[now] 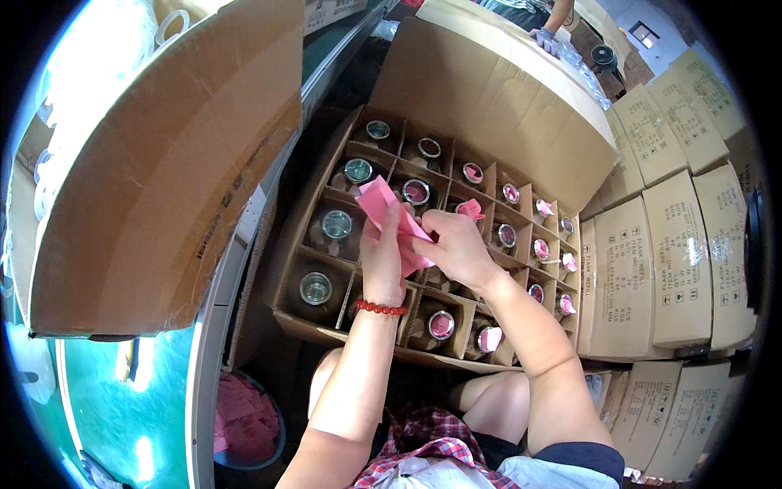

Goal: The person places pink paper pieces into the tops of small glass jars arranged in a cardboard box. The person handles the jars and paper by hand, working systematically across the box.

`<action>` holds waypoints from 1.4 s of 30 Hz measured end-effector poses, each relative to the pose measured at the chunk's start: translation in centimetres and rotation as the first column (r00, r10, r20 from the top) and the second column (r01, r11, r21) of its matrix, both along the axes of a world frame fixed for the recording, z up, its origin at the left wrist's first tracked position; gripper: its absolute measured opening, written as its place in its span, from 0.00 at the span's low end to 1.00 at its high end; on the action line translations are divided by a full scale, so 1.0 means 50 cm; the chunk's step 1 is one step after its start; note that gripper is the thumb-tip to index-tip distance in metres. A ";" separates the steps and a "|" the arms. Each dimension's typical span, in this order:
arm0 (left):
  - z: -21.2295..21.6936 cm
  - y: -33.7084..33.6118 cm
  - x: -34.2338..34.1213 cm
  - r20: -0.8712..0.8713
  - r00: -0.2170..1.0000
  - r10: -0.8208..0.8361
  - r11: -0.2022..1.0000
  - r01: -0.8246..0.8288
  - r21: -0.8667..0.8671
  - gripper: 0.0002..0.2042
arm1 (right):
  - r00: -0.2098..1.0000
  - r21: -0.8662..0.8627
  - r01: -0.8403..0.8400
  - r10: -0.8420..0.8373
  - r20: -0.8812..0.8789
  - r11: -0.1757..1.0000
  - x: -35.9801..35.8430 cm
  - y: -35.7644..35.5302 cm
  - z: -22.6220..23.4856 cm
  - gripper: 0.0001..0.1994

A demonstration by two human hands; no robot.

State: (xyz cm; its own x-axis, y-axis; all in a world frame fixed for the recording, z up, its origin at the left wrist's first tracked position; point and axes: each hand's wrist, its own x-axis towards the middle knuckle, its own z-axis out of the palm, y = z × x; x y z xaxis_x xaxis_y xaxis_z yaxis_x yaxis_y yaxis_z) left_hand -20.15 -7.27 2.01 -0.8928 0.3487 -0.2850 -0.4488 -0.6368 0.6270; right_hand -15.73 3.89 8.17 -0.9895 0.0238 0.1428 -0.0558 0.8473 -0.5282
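Observation:
Both hands are over a large open cardboard box [489, 102] split by dividers into compartments. In them stand round-mouthed glass vessels, such as the clear one [316, 288] at the near left. Pink paper shows in the mouths of several vessels, mostly toward the right, as in the vessel [441, 325] nearest my knees. My left hand [384, 253], with a red bead bracelet at its wrist, is closed on a folded piece of pink paper [379, 201]. The fingers of my right hand [460, 247] pinch the same paper at its right side. My hands hide some of the vessels beneath.
Below left, a blue tub [281, 436] holds a heap of pink paper. A green-topped table [163, 391] carries a cardboard carton [163, 171] at my left. Closed cartons [623, 277] are stacked along the right. A co-worker's gloved hand [546, 41] is at the far side.

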 end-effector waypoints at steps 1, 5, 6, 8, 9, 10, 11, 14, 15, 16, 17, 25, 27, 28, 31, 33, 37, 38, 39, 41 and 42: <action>-0.005 0.000 0.000 0.030 1.000 0.006 1.000 -0.006 0.023 0.15 | 1.000 0.018 -0.019 0.019 -0.006 1.000 0.000 -0.002 0.000 0.14; 0.003 -0.005 0.003 0.137 0.986 0.095 0.992 -0.105 0.064 0.15 | 0.966 -0.358 0.186 -0.103 0.238 0.915 0.004 -0.002 0.007 0.17; 0.016 -0.008 0.005 0.185 0.976 0.112 0.989 -0.127 0.072 0.16 | 0.921 -0.461 0.328 -0.169 0.352 0.825 0.002 0.002 0.017 0.18; 0.007 -0.018 -0.003 0.215 0.970 0.109 0.986 -0.133 0.099 0.17 | 0.935 -0.522 0.284 -0.112 0.336 0.804 0.004 0.019 0.008 0.15; 0.001 -0.021 -0.003 0.204 0.973 0.110 0.981 -0.139 0.133 0.18 | 0.942 -0.552 0.262 -0.084 0.326 0.792 0.008 0.033 -0.003 0.14; 0.005 -0.023 -0.001 0.193 0.975 0.106 0.975 -0.140 0.171 0.19 | 0.977 -0.570 0.111 0.014 0.211 0.814 0.013 0.039 -0.011 0.12; 0.010 -0.022 0.000 0.181 0.978 0.102 0.968 -0.140 0.208 0.19 | 0.981 -0.595 0.116 0.001 0.194 0.796 0.022 0.041 -0.019 0.11; 0.015 -0.019 -0.003 0.257 0.958 0.128 0.962 -0.182 0.202 0.19 | 0.993 -0.644 0.121 -0.088 0.084 0.755 0.041 0.031 -0.026 0.10; 0.013 -0.019 -0.004 0.279 0.951 0.137 0.957 -0.200 0.210 0.19 | 0.990 -0.609 0.131 -0.138 0.036 0.783 0.042 0.032 -0.019 0.09; 0.007 -0.018 -0.002 0.253 0.957 0.145 0.959 -0.199 0.202 0.19 | 0.983 -0.572 0.143 -0.184 -0.013 0.807 0.042 0.034 -0.009 0.09; 0.002 -0.017 0.000 0.205 0.974 0.094 0.952 -0.148 0.270 0.19 | 0.972 -0.536 0.158 -0.226 -0.064 0.829 0.041 0.036 -0.002 0.08; -0.011 0.007 0.006 0.155 0.984 -0.082 0.913 0.012 0.408 0.19 | 0.998 -0.587 0.024 -0.053 -0.032 0.809 0.017 0.011 -0.033 0.08; -0.033 0.013 -0.003 0.151 0.985 -0.086 0.889 0.008 0.458 0.19 | 0.990 -0.695 0.048 -0.127 -0.063 0.718 0.008 0.004 -0.043 0.09; -0.033 0.015 -0.006 0.163 0.983 -0.082 0.892 0.000 0.451 0.18 | 0.983 -0.746 0.055 -0.167 -0.076 0.664 0.001 0.000 -0.046 0.09; -0.036 0.006 0.002 0.141 0.990 -0.006 0.886 -0.060 0.460 0.17 | 0.972 -0.802 0.157 -0.235 0.022 0.576 -0.035 0.018 -0.048 0.12; 0.001 -0.005 0.014 0.220 0.972 0.081 0.954 -0.139 0.265 0.19 | 0.974 -0.690 0.180 -0.227 0.023 0.701 -0.096 0.056 -0.022 0.15; 0.007 0.006 0.020 0.167 0.983 0.076 0.970 -0.112 0.217 0.17 | 0.967 -0.302 0.149 -0.203 -0.157 0.942 -0.259 0.142 -0.040 0.11; 0.006 0.005 0.024 0.162 0.983 0.085 0.954 -0.127 0.272 0.16 | 0.975 -0.259 0.153 -0.188 -0.116 0.954 -0.294 0.150 -0.038 0.10; 0.004 0.007 0.023 0.156 0.985 0.074 0.958 -0.114 0.263 0.15 | 0.982 -0.215 0.155 -0.175 -0.075 0.964 -0.325 0.157 -0.037 0.10; -0.001 0.005 0.020 0.149 0.987 0.057 0.965 -0.093 0.247 0.15 | 0.990 0.167 0.115 -0.126 0.059 0.979 -0.393 0.161 -0.040 0.11; 0.001 0.003 0.019 0.163 0.986 0.036 0.958 -0.080 0.274 0.12 | 0.984 0.357 0.075 -0.128 0.127 0.931 -0.416 0.163 -0.042 0.11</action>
State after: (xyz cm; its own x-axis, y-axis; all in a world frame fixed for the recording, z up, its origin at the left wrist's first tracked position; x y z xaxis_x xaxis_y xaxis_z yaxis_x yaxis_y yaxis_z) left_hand -19.18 -7.10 2.04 -0.8667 0.3827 -0.3200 -0.4831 -0.8038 0.3471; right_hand -36.55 12.02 6.09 -0.9948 0.1005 0.0149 0.0958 0.9764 -0.1934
